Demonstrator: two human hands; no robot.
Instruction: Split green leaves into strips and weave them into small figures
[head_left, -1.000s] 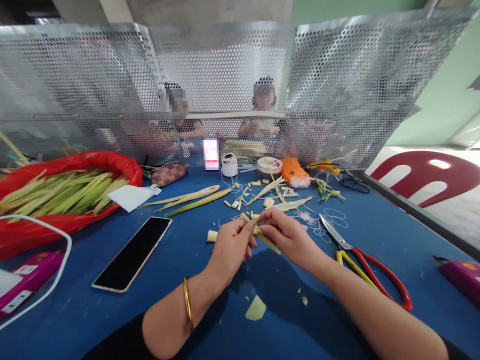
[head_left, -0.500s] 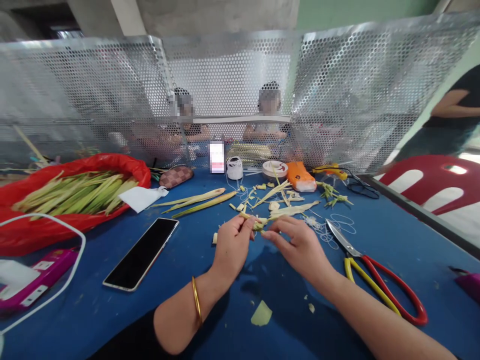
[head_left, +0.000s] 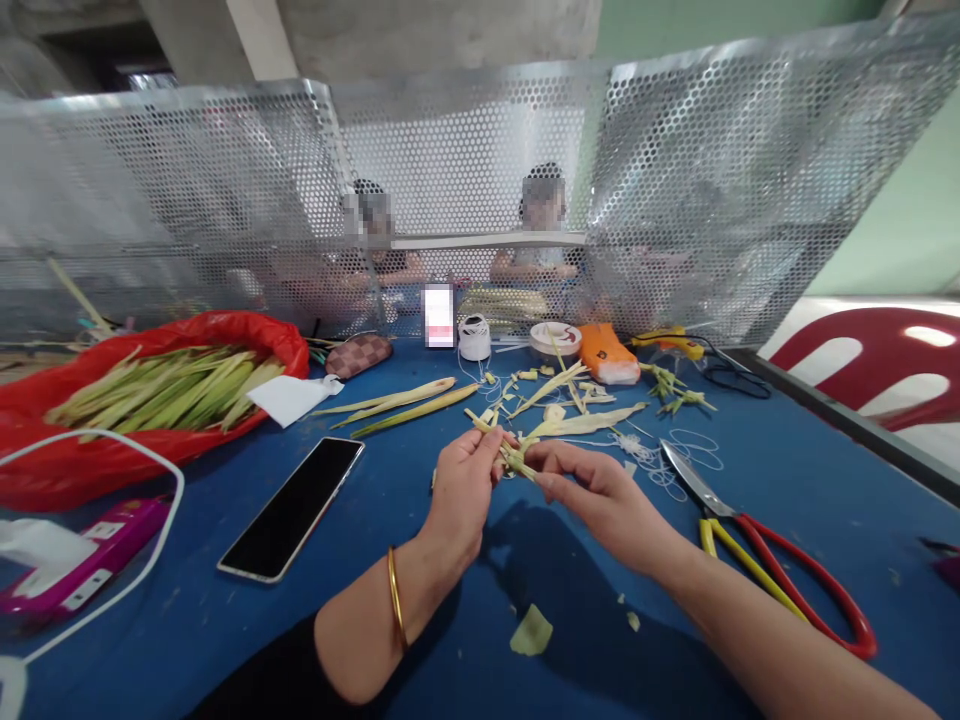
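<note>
Both forearms slant inward, the hands pinching just beside each other.

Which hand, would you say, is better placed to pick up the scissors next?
Probably the right hand: the scissors lie beside its forearm, while the left hand is farther off.

Looks like a craft workshop: leaves, thread and scissors on a table, people beyond a metal screen.

More of the leaf strip visible between the hands than before
</note>
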